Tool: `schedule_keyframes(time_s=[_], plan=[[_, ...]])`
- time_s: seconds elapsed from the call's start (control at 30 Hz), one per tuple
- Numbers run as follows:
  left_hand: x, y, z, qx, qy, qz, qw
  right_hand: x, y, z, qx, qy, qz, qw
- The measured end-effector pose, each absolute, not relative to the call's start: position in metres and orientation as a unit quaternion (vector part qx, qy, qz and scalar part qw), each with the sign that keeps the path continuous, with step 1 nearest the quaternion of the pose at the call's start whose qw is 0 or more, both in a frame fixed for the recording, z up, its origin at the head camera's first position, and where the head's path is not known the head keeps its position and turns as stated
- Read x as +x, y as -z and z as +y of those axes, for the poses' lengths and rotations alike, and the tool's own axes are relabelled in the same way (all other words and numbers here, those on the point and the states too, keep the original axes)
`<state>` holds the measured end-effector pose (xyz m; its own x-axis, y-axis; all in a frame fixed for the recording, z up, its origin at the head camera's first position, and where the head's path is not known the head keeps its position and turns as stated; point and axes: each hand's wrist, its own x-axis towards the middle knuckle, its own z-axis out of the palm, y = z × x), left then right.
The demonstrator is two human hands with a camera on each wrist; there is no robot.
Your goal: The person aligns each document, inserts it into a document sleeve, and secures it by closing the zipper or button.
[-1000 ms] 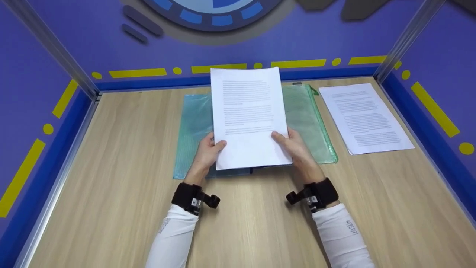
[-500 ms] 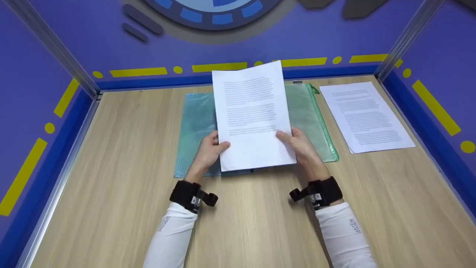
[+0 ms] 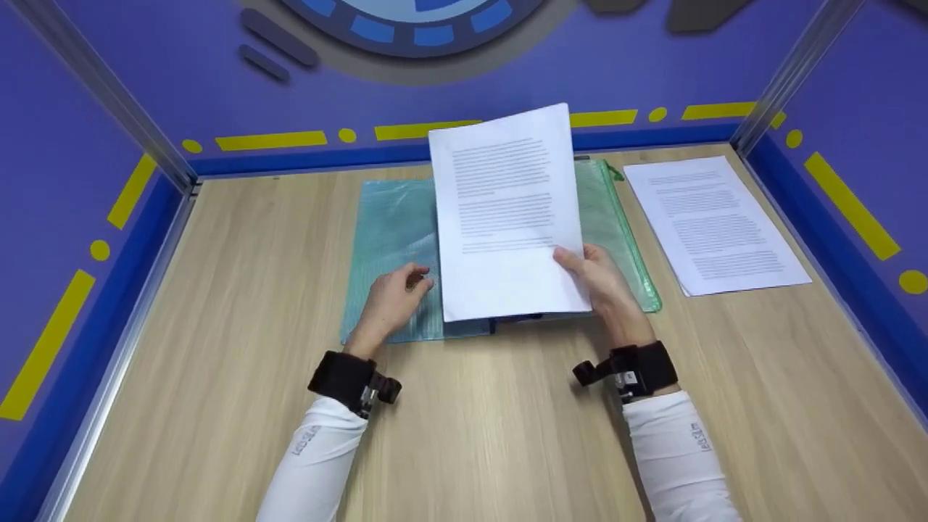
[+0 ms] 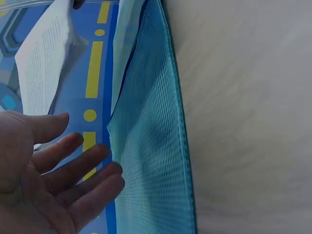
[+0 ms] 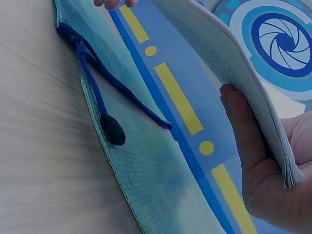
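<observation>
A stack of printed paper sheets (image 3: 507,283) is held up over the pouches, its far end tilted upward. My right hand (image 3: 605,283) grips its lower right edge, thumb on the printed face and fingers behind. In the right wrist view, several layered sheets (image 5: 290,168) show at the edge. My left hand (image 3: 391,301) is off the stack, just left of it, with loosely bent fingers and nothing in them. Beneath lie a blue mesh zip pouch (image 3: 388,232) on the left and a green mesh zip pouch (image 3: 616,239) on the right, both partly hidden by the sheets.
Another stack of printed sheets (image 3: 718,225) lies on the wooden table (image 3: 464,435) at the right. A blue zip with a dark pull tab (image 5: 113,130) hangs at the blue pouch's edge. Purple-blue walls (image 3: 609,72) close off the back and both sides.
My left hand has let go of the stack and moved slightly left of it. My right hand has shifted the sheets to the right and raised their far end.
</observation>
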<state>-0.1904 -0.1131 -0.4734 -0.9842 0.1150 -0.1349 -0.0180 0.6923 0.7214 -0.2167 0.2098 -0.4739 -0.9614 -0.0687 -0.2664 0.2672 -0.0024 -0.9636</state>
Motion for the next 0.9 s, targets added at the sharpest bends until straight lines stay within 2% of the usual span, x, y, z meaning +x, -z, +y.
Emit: schedule_keyframes(time_s=[0.3, 0.6, 0.9], plan=[[-0.190, 0.477, -0.125, 0.069, -0.241, 0.959, 0.129, -0.216, 0.474, 0.220, 0.078, 0.723, 0.678, 0.108], [-0.190, 0.488, -0.140, 0.057, -0.224, 0.960, 0.155, -0.221, 0.474, 0.225, 0.089, 0.717, 0.681, 0.118], [-0.189, 0.490, -0.147, 0.037, -0.203, 0.966, 0.154, -0.221, 0.475, 0.233, 0.101, 0.710, 0.687, 0.119]])
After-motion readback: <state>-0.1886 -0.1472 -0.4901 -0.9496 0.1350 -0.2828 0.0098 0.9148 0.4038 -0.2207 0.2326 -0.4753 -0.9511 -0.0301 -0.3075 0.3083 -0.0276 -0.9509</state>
